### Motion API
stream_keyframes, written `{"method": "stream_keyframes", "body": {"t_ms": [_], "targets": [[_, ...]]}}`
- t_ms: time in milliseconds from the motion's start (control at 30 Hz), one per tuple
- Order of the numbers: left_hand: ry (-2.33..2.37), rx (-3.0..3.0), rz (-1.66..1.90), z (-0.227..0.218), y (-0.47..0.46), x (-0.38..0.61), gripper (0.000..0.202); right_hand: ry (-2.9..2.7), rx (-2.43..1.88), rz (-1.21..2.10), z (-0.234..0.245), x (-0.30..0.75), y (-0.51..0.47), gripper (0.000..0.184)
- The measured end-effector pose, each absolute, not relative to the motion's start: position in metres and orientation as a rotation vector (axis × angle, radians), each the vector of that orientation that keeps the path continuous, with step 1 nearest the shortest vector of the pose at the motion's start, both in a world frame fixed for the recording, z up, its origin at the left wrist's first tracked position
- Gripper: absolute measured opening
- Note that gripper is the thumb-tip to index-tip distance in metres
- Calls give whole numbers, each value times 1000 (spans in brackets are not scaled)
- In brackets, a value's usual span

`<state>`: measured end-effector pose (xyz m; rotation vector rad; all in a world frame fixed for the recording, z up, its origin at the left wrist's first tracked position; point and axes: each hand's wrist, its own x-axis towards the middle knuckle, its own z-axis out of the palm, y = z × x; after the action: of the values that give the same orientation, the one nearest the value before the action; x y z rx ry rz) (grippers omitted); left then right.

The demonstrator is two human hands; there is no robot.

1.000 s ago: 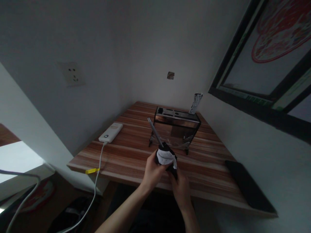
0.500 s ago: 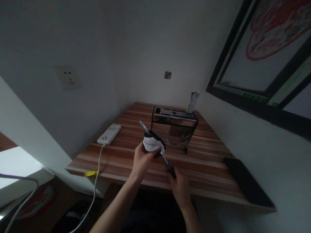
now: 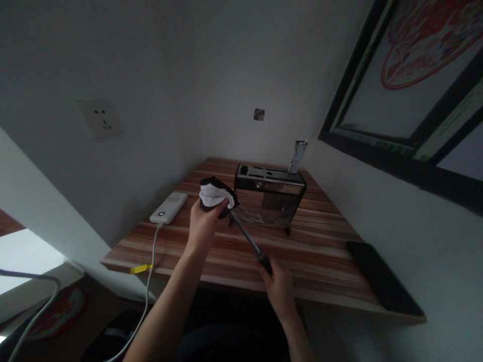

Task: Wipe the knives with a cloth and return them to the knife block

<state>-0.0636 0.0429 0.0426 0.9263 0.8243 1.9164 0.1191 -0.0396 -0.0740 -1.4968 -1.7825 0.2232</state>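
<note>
1. Landmark: a black-framed rack with a slotted metal top and clear side panel (image 3: 277,185), standing on a brown striped wooden tabletop (image 3: 324,271). All places are given relative to this rack.
2. A slim grey metal rod with a black handle (image 3: 245,230) is held tilted in front of the rack. Its far end is hidden at a bunched black-and-white cloth (image 3: 215,194), just left of the rack's front; contact between cloth and rack cannot be confirmed.
3. The cloth is pinched by the left hand (image 3: 199,223), the thumb pressed on top and the other fingers mostly hidden. The handle is gripped by the right hand (image 3: 279,284), fingers curled around it.
4. The rod is judged stiff, fairly light and smooth enough to slip; hold is best taken on the handle. The cloth is judged soft and robust, best held in a thick fold.
5. Left of the rack, a white power bank (image 3: 169,207) and its white cable (image 3: 150,281) are noted; the cable crosses the table's near edge and could be snagged.
6. Right of the rack, a flat black slab (image 3: 383,279) is found along the table's edge. Elbow room is judged best in front of the rack, short of that slab.
</note>
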Motion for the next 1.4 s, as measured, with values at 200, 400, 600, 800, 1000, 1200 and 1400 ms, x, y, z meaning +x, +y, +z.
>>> {"method": "stream_keyframes", "body": {"t_ms": [200, 400, 600, 800, 1000, 1200, 1400], "targets": [[719, 901, 1956, 57, 55, -74, 35, -1782, -1489, 225, -74, 119, -40, 25], [678, 861, 1974, 63, 56, -75, 35, -1781, -1493, 232, -75, 120, -39, 26], [687, 851, 1979, 60, 54, -70, 38, -1783, -1480, 234, -74, 120, -40, 28], [758, 918, 1965, 56, 49, -68, 37, -1787, -1513, 209, -72, 120, -40, 28], [856, 954, 1872, 41, 42, -57, 37, -1776, -1529, 171, -78, 121, -38, 30], [907, 1016, 1759, 24, 31, -41, 34, -1756, -1533, 193, -80, 121, -38, 31], [988, 1047, 1602, 15, 16, -25, 34, -1715, -1539, 207, -76, 121, -38, 32]]}}
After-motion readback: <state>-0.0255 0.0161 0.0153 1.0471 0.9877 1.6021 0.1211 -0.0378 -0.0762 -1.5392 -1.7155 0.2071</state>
